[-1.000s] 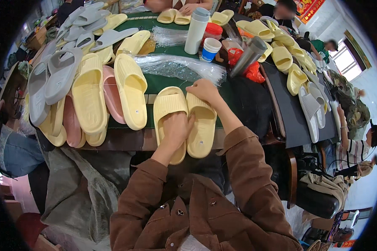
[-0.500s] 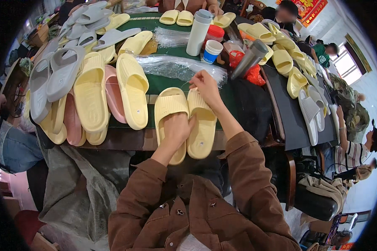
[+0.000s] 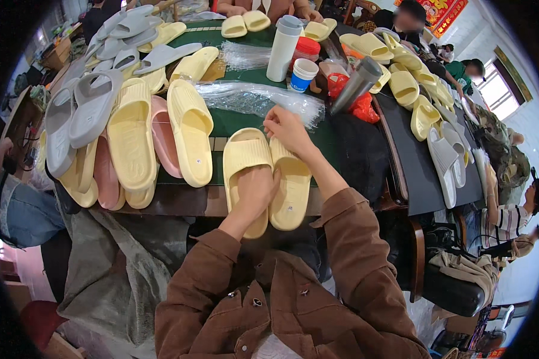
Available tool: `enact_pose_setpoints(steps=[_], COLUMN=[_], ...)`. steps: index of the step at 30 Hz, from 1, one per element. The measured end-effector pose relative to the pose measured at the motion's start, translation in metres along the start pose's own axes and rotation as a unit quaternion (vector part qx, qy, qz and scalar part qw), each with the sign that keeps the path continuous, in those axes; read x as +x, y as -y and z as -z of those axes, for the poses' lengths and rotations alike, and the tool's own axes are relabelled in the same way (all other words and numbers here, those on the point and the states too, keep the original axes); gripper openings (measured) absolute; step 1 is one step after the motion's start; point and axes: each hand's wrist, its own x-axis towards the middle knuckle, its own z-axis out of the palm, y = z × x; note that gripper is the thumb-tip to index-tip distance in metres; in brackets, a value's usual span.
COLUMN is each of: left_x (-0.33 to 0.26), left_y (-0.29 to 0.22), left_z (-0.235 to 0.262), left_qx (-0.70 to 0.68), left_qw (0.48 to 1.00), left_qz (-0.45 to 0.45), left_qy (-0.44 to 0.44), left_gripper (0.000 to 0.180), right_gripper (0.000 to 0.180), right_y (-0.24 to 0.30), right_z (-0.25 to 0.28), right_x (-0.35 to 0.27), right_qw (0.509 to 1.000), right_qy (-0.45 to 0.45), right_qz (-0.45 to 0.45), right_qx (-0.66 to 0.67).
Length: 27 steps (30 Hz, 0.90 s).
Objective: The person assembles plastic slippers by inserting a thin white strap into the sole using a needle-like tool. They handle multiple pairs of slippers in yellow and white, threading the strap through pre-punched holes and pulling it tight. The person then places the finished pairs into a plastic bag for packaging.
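Note:
In front of me, a pair of yellow slippers [image 3: 290, 191] lies side by side over the table's near edge, toes pointing away. My left hand [image 3: 256, 188] reaches into the left slipper beneath its strap, its thumb against the inner side of the right one; its other fingers are hidden. Above the right slipper's toe, my right hand [image 3: 288, 128] is pinched closed. A fine clear strand shows at its fingertips in the earlier frame; now it is too thin to make out. Just beyond lies a bundle of clear plastic strands [image 3: 257, 99].
Yellow, pink and grey slippers [image 3: 132, 137] crowd the table's left side. A white bottle [image 3: 284, 51], a white-and-blue cup [image 3: 303, 75] and a grey tumbler [image 3: 356, 87] stand beyond my right hand. More slippers [image 3: 425, 116] line the black surface at right. A co-worker [image 3: 269, 9] sits opposite.
My right hand has shifted slightly left and lower, fingers still pinched. The pair in front of me has moved slightly toward me. Across the table, the co-worker's hand now touches a yellow pair, which has tilted.

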Motion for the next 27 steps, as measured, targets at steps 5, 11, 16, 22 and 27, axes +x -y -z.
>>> enact_pose_setpoints(steps=[5, 11, 16, 22, 27], left_x=[-0.012, -0.037, -0.027, 0.046, 0.084], left_y=[-0.014, -0.027, -0.054, -0.013, -0.009], left_z=[0.006, 0.038, 0.083, 0.058, 0.029], left_qx=[-0.007, 0.132, 0.083, -0.067, -0.141], left_qw=[0.999, 0.98, 0.991, 0.984, 0.979], left_qz=[0.014, -0.138, -0.108, -0.086, -0.056], left_qy=[0.051, -0.047, 0.003, -0.14, -0.134], left_gripper=[0.04, 0.033, 0.025, 0.01, 0.015], right_gripper=[0.012, 0.012, 0.011, 0.009, 0.01], right_y=[0.007, -0.017, -0.004, 0.007, -0.002], right_z=[0.006, 0.004, 0.007, 0.002, 0.001], right_x=[-0.007, -0.013, -0.018, -0.021, -0.021], right_qw=[0.999, 0.994, 0.991, 0.985, 0.978], right_qy=[0.05, -0.079, -0.119, -0.138, -0.181], right_qz=[-0.019, -0.035, 0.048, 0.094, 0.098], right_qx=[0.0, 0.07, 0.03, 0.048, 0.044])
